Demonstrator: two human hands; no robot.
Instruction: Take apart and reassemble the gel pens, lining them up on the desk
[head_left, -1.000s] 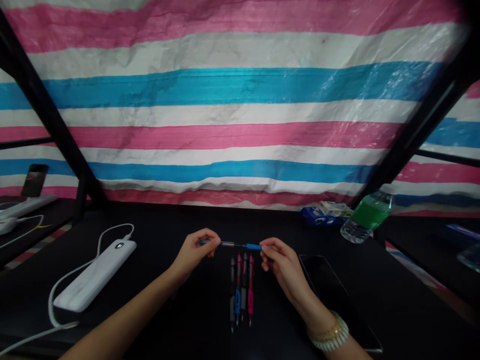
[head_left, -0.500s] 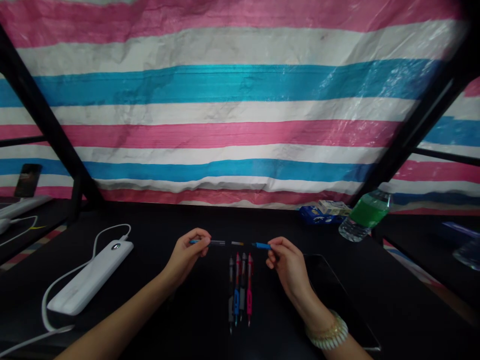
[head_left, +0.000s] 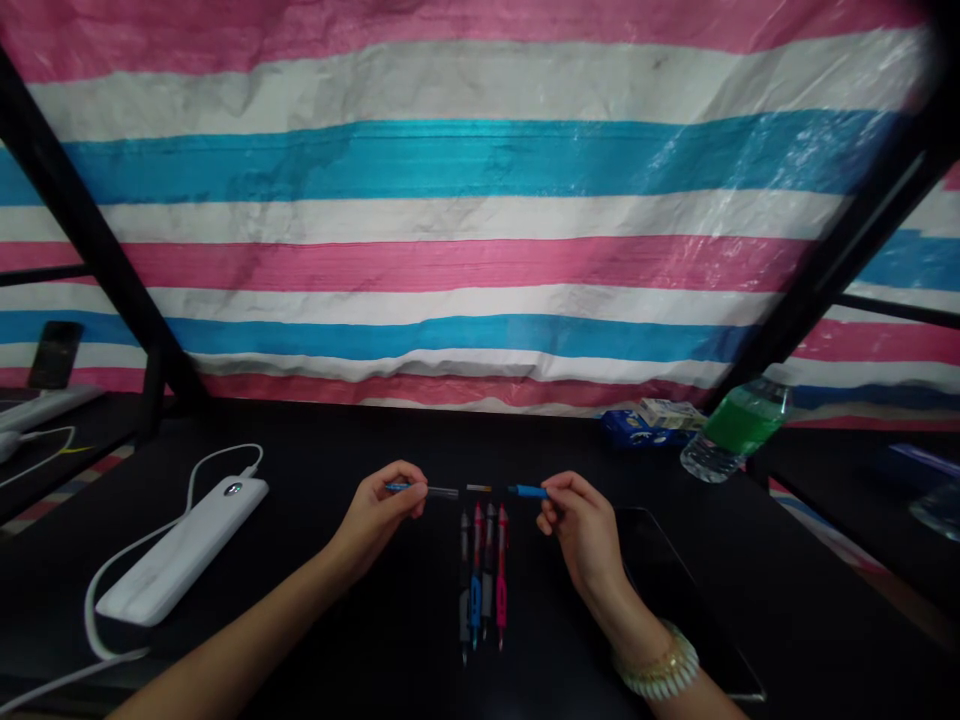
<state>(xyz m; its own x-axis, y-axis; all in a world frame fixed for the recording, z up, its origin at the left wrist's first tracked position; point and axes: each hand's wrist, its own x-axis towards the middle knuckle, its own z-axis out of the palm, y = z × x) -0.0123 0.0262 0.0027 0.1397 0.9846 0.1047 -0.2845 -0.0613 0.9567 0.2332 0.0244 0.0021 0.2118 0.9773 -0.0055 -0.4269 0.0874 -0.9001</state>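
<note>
My left hand (head_left: 386, 508) is closed in a pinch around a pen barrel, whose clear tube (head_left: 444, 492) points right and whose blue end shows above the fingers. My right hand (head_left: 581, 525) pinches a blue pen grip (head_left: 531, 491) with a dark tip turned left. In the gap between them is a short, thin pale-and-orange piece (head_left: 479, 488), apart from both hands; it looks like part of a refill. Just below, several pens lie side by side: a grey one (head_left: 464, 605), a blue one (head_left: 475, 600), another grey one (head_left: 488, 590) and a pink one (head_left: 502, 595).
A white power strip (head_left: 184, 550) with a white cable lies at left. A black tablet (head_left: 682, 600) is beside my right forearm. At back right are a blue packet (head_left: 626, 430), a small pale box (head_left: 670, 412) and a tilted green-labelled bottle (head_left: 739, 425). Striped sheeting hangs behind.
The clear tube in my left hand has edged slightly right and tilted a little. My right hand keeps its hold on the blue grip. The whole view has shifted slightly.
</note>
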